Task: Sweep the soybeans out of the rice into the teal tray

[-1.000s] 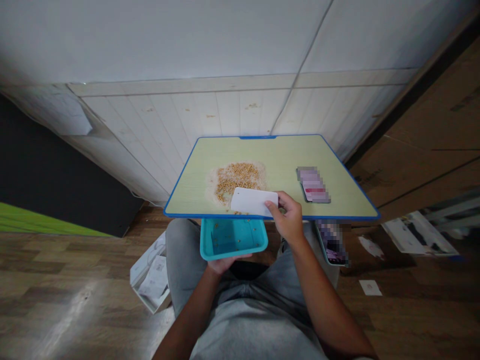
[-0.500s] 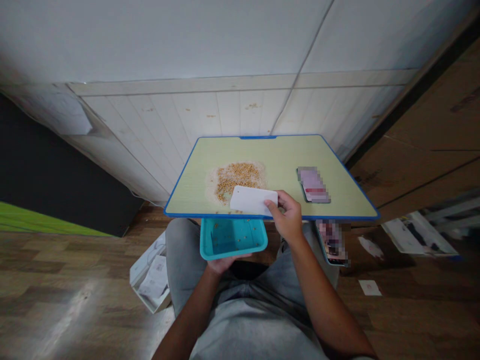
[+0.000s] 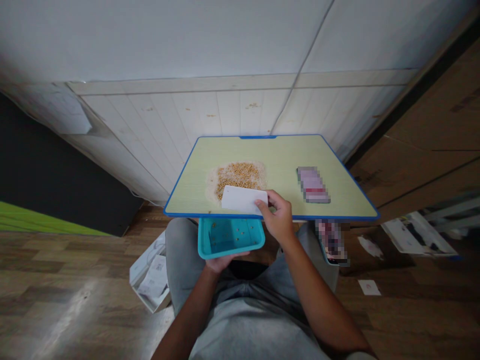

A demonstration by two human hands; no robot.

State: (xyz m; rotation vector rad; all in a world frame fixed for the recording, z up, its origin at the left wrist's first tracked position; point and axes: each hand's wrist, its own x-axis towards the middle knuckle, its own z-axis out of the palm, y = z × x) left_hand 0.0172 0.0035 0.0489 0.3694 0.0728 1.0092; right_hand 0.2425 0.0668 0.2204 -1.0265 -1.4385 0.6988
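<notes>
My right hand (image 3: pixel 278 212) pinches the right end of a flat white plastic scraper (image 3: pixel 243 199), tilted near the front edge of a small folding table (image 3: pixel 288 150). Just behind the scraper lies a patch of yellow soybeans (image 3: pixel 240 174) mixed with white rice-like grains (image 3: pixel 212 186); the scraper hides its near part. Below the table edge, my left hand (image 3: pixel 221 261) supports a turquoise plastic basket (image 3: pixel 231 250) from underneath, its fingers mostly hidden by the base. A few beans show inside the basket.
A phone (image 3: pixel 314 185) lies on the table's right side. Another phone (image 3: pixel 332 242) rests on my right thigh. An open white box (image 3: pixel 152 280) stands on the floor at left, a white tray (image 3: pixel 420 234) at right. A wall is behind the table.
The scraper and my right hand have moved a little left along the table edge. The basket has shifted slightly left too. Beans by the front edge are fewer, and more show in the basket.
</notes>
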